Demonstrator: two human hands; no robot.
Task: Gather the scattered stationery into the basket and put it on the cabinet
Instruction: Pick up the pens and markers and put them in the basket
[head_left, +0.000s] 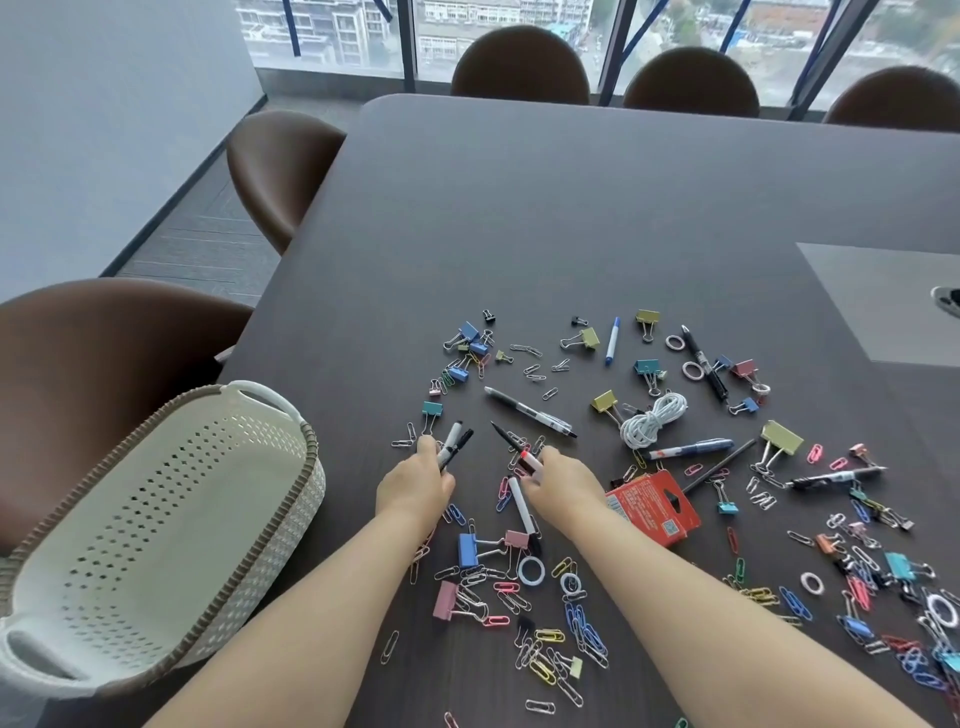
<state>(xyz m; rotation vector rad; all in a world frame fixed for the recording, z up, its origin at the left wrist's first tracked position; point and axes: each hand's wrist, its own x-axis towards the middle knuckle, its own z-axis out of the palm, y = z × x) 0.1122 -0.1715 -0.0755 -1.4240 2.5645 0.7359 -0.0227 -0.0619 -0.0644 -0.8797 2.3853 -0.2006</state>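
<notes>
A basket (156, 535) sits at the left edge of the table (571, 218), overhanging it, with chairs (280, 171) along the left and far edges. The stationery lies to its right across the near half of the surface: binder clips (470, 550) and paper clips (582, 623) toward the near edge, pens (530, 413) and a coiled cord (652, 420) behind them, a small box (652, 506) between. The left hand (415, 480) and right hand (558, 480), each closed on pens, hover in the middle of the scatter, right of the basket and left of the box.
</notes>
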